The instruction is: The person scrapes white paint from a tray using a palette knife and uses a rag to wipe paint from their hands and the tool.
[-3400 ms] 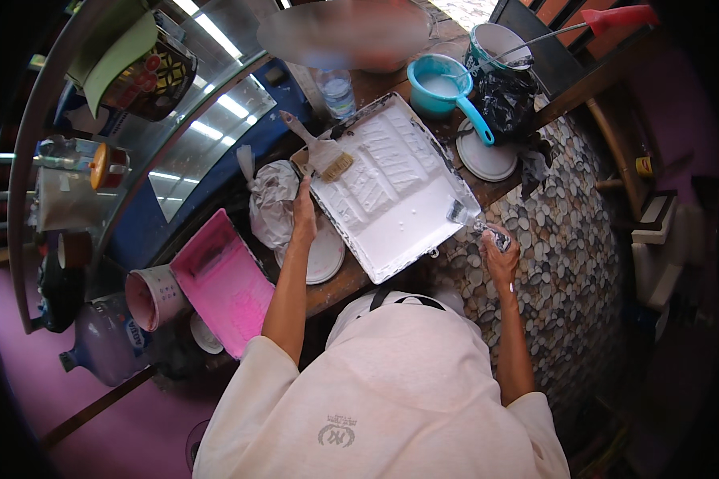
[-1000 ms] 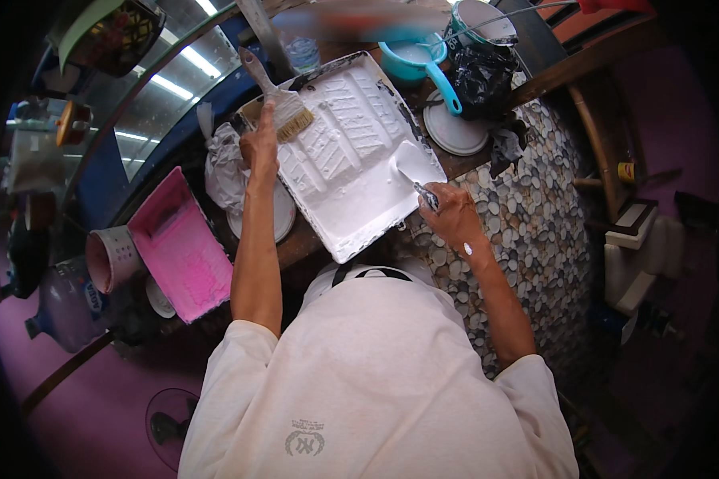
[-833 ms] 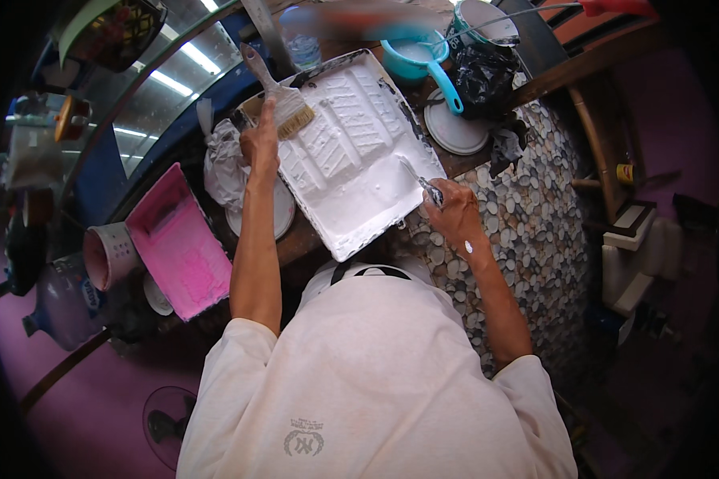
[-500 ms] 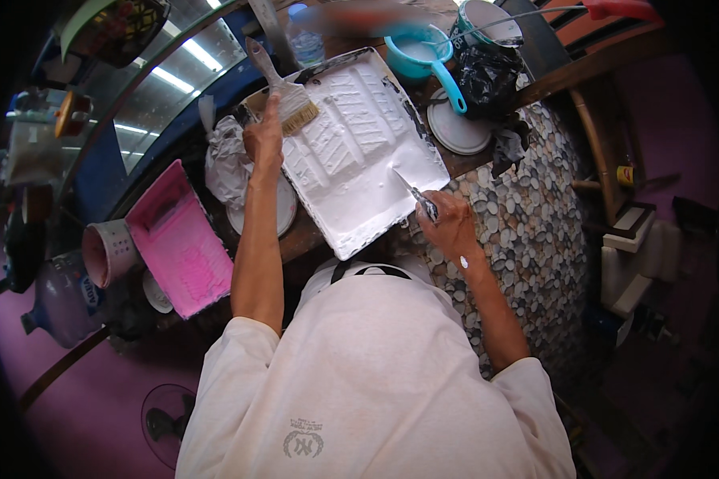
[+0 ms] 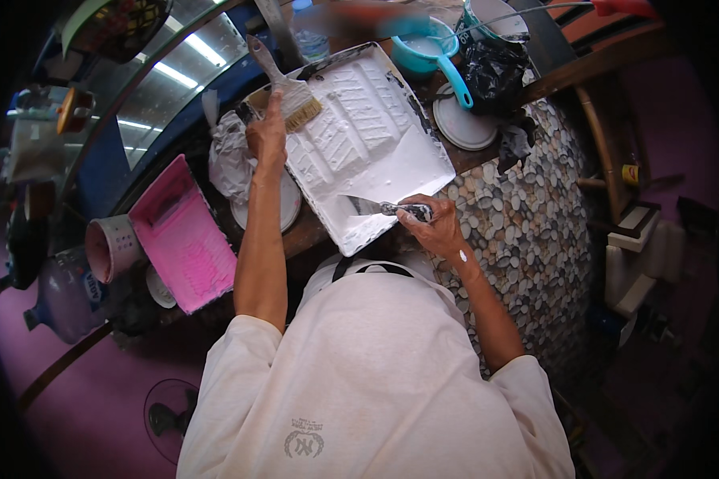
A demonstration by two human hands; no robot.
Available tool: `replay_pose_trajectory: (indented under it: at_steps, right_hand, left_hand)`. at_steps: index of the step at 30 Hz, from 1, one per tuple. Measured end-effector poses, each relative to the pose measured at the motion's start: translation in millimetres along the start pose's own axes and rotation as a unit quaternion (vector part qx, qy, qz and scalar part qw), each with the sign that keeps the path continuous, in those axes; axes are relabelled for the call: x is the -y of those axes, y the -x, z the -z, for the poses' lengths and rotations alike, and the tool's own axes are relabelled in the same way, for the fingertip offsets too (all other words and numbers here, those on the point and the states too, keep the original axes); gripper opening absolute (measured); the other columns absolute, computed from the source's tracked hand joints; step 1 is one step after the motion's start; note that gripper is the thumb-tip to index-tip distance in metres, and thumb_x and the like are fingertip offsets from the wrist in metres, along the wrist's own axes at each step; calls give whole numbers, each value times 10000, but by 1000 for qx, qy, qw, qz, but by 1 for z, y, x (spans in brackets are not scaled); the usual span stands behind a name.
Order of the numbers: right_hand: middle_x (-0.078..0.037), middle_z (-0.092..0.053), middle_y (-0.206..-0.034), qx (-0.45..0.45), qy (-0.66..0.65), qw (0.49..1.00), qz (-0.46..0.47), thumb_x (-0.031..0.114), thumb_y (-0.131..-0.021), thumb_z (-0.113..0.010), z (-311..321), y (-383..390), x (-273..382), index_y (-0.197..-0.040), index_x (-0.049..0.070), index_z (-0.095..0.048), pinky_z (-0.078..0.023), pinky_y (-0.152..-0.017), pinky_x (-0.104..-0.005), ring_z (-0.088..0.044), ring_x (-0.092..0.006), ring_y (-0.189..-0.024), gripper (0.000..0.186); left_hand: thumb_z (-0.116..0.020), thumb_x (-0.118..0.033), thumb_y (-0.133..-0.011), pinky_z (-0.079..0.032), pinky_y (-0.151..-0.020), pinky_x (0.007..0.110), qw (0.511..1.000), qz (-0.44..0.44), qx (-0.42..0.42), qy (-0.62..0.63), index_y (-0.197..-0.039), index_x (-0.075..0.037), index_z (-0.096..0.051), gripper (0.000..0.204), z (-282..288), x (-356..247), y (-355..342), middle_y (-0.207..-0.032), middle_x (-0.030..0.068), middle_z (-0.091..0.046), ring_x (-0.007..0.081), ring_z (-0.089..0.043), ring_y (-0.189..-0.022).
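Note:
A white paint tray (image 5: 351, 120) with a ribbed slope and a smooth pool of white paint sits before me. My left hand (image 5: 268, 136) is closed on its left edge, the index finger reaching up to the wide paintbrush (image 5: 295, 102) lying across the upper-left corner. My right hand (image 5: 433, 225) grips a black-handled putty knife (image 5: 367, 206); the blade lies in the paint near the tray's near end, pointing left. A crumpled pale bag (image 5: 228, 160) and a round lid (image 5: 284, 207) are partly behind my left arm.
Left are a pink tray (image 5: 180, 231), pale pot (image 5: 108, 251) and large bottle (image 5: 68, 295). Beyond the white tray are a turquoise dipper (image 5: 411, 48), black bag (image 5: 491, 76) and clear bottle (image 5: 310, 36). Another lid (image 5: 459, 128) lies right, above pebble-patterned surface (image 5: 527, 239) and a wooden bar (image 5: 583, 60).
The putty knife has swung from the pool's right side to point left across the near end. Over the last few seconds my left hand has moved up the tray's edge toward the brush.

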State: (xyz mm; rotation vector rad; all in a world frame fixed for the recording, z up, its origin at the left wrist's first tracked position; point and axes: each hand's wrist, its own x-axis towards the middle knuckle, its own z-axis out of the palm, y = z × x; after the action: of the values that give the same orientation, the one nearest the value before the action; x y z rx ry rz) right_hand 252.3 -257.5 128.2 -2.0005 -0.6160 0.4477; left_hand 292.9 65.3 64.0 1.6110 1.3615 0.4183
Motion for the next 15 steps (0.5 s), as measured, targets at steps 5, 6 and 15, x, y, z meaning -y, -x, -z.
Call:
replay_pose_trajectory:
  at_steps: [5,6,15]
  right_hand:
    - [-136,-653,-689,-29,97,995,-6,165,-784,-666,31,1,-19,-827,-8,-674,-494,-580,-311,-640,-209,-598,179]
    - [-136,-655,-706,-38,22,986,-160,160,-784,-670,36,1,-12,-816,-4,-672,-495,-582,-312,-640,-221,-603,167]
    - [-80,-662,-789,6,65,996,67,151,-784,-675,7,4,-16,-837,66,-665,-472,-584,-340,-632,-248,-650,100]
  left_hand:
    - [-697,-668,-617,-461,-822,338,1000,0,-3,3,-959,176,-612,915,3,3,4,-993,254,-633,281,-620,-930]
    - [-697,-668,-617,-461,-822,338,1000,0,-3,3,-959,176,-612,915,2,3,4,-993,254,-633,281,-620,-930]
    - [-691,-671,-625,-459,-819,342,1000,17,0,-9,-961,174,-615,912,4,0,6,-993,257,-633,278,-617,-932]
